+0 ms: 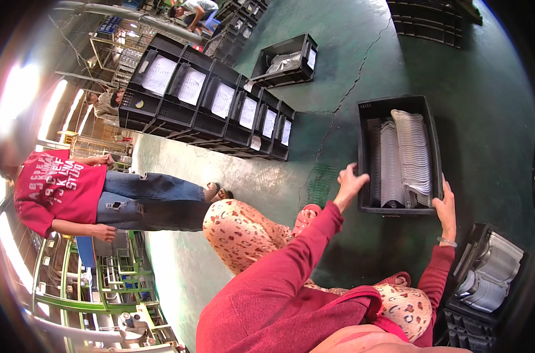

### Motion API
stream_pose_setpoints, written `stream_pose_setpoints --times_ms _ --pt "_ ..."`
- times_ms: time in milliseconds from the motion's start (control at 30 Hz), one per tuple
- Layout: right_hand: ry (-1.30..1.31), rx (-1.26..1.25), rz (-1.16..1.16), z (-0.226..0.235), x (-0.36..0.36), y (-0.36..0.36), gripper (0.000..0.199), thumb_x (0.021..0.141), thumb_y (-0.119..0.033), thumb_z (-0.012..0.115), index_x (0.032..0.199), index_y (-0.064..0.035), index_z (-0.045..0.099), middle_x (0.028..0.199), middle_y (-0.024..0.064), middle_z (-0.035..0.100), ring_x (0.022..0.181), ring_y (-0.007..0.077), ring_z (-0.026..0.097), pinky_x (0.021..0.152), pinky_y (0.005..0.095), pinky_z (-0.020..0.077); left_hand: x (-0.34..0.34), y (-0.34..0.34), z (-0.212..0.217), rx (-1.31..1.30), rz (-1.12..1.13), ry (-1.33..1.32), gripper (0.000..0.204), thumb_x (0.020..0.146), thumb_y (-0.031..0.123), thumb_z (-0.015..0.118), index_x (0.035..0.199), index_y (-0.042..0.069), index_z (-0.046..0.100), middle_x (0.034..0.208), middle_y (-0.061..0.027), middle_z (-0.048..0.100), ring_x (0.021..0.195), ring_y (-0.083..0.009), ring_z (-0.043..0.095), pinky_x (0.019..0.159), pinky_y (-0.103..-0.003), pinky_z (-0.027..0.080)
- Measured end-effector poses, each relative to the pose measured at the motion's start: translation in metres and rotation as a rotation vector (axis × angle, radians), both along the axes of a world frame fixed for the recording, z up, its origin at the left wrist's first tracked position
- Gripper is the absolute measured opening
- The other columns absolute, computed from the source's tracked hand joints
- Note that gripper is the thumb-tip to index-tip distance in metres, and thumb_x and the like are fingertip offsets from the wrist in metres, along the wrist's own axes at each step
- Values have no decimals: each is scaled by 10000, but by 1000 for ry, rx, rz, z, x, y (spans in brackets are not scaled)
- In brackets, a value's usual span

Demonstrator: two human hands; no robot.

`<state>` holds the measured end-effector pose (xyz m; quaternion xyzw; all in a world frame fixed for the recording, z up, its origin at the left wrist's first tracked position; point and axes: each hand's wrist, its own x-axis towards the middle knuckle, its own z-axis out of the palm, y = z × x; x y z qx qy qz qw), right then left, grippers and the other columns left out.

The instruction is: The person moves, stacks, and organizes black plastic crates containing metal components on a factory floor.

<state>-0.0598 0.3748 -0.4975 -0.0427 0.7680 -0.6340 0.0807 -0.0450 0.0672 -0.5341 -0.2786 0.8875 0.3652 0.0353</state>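
A black plastic crate point(363, 147) stands on the floor in front of me. Inside it, ribbed silvery metal parts point(413, 150) lie stacked in long rows. My left hand point(351, 185) is at the crate's near left side, fingers apart and partly bent, thumb towards the wall. At the near right corner is my right hand point(447, 209), its fingers stretched along the outer wall and the thumb by the rim. Whether either hand presses on the crate I cannot tell.
Black crates with paper sheets stand stacked point(220, 103) at the far left, with another parts crate point(285, 62) beyond. At the lower right are curved metal parts point(490, 270) in a crate. A person in a red shirt point(59, 188) stands left. Green metal frames point(114, 282) fill the lower left.
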Motion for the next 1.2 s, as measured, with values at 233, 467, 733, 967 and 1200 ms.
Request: stream_pose_setpoints --times_ms 233,467,733,967,1200 --pt "85 94 -93 -2 19 10 725 561 65 379 1280 0 436 1157 171 527 1124 291 494 961 268 331 -104 -9 64 -229 -653 -792 625 689 473 565 1117 21 517 1009 -175 608 910 -238 591 757 -333 471" --pt "119 316 -126 8 -25 19 680 562 23 409 1234 -36 493 839 180 494 814 344 518 778 290 418 -282 -119 289 -1163 -1079 -551 706 733 632 539 993 -16 638 1076 -171 607 1048 -282 560 860 -380 441" --pt "137 361 49 19 -89 54 697 524 31 428 1215 -16 503 842 131 511 821 244 516 791 242 381 -319 -250 150 -838 -584 -194 626 767 589 522 956 7 655 1022 -210 616 983 -353 583 836 -398 468" --pt "-261 507 -15 -16 -76 83 722 561 -6 425 1280 -49 474 1236 140 486 1187 246 418 996 295 291 -434 -233 63 -798 -227 144 985 705 629 580 1351 -34 243 1264 -263 373 1200 -405 311 1015 -477 254" --pt "-667 -29 -1221 -49 -24 10 480 908 -302 460 1221 61 464 1183 84 498 1043 185 472 952 299 339 -473 -308 25 -414 -126 13 760 749 369 657 1310 34 268 1058 -270 518 936 -414 558 770 -486 464"
